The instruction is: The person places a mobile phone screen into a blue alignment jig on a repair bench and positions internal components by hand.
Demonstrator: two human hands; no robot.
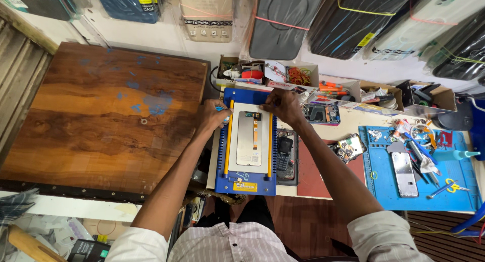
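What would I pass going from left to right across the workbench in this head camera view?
Wooden board → left hand → blue fixture holding a phone screen panel → right hand → small black keypad phone → blue work mat → yellow-handled scissors.

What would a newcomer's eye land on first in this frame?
Most likely the blue fixture with yellow rails at centre, holding a phone screen panel, with the left hand and right hand at its top corners. Next, the large worn wooden board on the left, and the blue work mat strewn with tools on the right.
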